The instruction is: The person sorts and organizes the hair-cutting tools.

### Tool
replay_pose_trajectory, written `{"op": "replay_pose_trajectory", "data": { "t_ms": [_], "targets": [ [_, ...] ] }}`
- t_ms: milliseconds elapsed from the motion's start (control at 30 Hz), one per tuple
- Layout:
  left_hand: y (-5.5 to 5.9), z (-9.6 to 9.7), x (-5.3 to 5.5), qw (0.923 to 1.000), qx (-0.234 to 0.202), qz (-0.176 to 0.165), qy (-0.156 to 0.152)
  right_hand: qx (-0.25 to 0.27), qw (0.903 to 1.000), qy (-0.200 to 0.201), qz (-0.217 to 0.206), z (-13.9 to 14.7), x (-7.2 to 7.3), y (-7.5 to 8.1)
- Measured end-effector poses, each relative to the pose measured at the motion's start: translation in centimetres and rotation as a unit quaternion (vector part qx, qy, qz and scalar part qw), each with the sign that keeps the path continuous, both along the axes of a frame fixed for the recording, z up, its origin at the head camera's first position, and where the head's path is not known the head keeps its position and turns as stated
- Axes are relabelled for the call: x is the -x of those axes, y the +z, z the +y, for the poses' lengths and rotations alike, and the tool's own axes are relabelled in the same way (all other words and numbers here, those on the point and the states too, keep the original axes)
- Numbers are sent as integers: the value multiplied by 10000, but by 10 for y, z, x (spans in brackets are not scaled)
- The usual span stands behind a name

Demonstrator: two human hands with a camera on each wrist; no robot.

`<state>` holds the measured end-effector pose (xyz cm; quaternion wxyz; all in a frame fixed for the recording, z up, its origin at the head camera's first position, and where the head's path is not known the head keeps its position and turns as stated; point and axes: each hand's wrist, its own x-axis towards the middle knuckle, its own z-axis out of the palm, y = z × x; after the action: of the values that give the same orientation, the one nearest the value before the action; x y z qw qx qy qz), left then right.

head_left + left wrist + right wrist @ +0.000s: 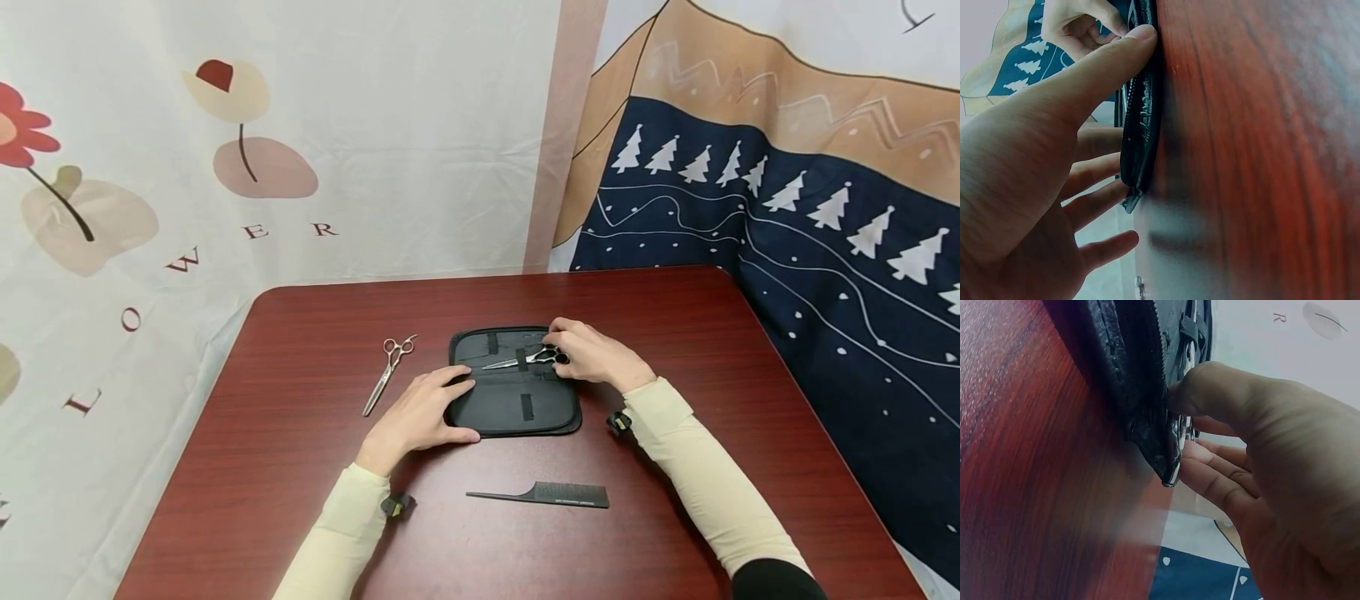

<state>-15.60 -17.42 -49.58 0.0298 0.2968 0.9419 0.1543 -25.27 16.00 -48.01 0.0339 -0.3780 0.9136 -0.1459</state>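
Observation:
A black zip case lies spread flat on the table, its small elastic loops facing up. One pair of scissors lies across it, blades pointing left under a loop. My right hand pinches the finger rings of these scissors at the case's right edge; the right wrist view shows thumb and fingers at the shiny handle. At the left edge, my left hand rests against the case with fingers spread and fairly straight. Its thumb lies along the zipped edge in the left wrist view.
Another pair of scissors lies on the table left of the case, blades toward me. A dark tail comb lies in front of the case, handle pointing left. The reddish-brown table backs onto printed curtains.

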Motion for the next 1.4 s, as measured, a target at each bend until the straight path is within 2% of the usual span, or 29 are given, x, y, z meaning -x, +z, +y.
{"op": "replay_pose_trajectory", "data": {
  "t_ms": [400,933,1400],
  "targets": [
    [-2,0,1,9999,46,-80,50,-31,10000,54,-63,-12,0,-2],
    [-5,-1,1,9997,-99,201,-24,-20,9999,41,-163,-22,-3,-3],
    [-5,1,1,9997,-96,231,-8,3,9999,-15,-104,-28,-5,-9]
  ]
}}
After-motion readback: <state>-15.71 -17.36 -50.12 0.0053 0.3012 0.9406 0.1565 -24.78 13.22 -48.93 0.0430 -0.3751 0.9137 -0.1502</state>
